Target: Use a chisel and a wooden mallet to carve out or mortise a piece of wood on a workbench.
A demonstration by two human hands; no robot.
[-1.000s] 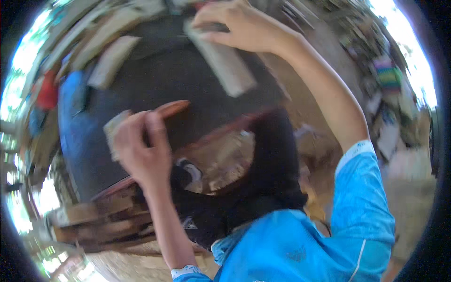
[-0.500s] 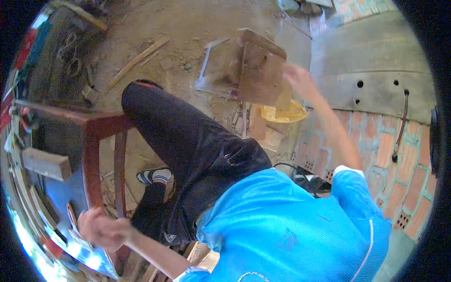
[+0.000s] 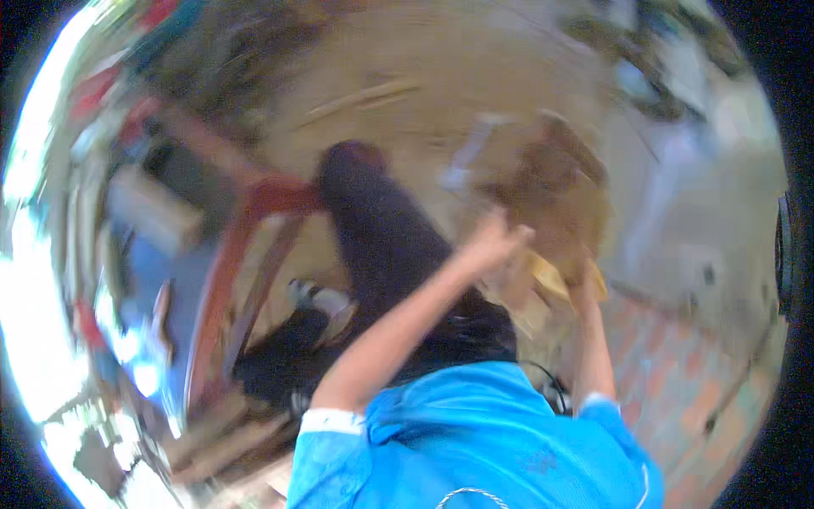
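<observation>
Compared with half a second ago, the left hand (image 3: 496, 246) is off the table side and across the lap, now at 3 o'clock from the picture's centre, while the right hand (image 3: 581, 276) sits lower and nearer the body, also toward 3. Between and just beyond the two hands, at half past two, is a brown board (image 3: 564, 208), with something yellow (image 3: 547, 278) at its near edge. Motion blur covers this area: the left hand shows a finger stretched out, but I cannot tell whether it grips anything, and the right overlaps the board's near edge without showing whether its fingers close on it. One dark-trousered leg (image 3: 386, 229) points toward 12. Toward 9 stands a red-brown table frame (image 3: 216, 297), with a pale wooden block (image 3: 157, 208) on its dark top. Brick wall (image 3: 670, 360) fills the area toward 4.
</observation>
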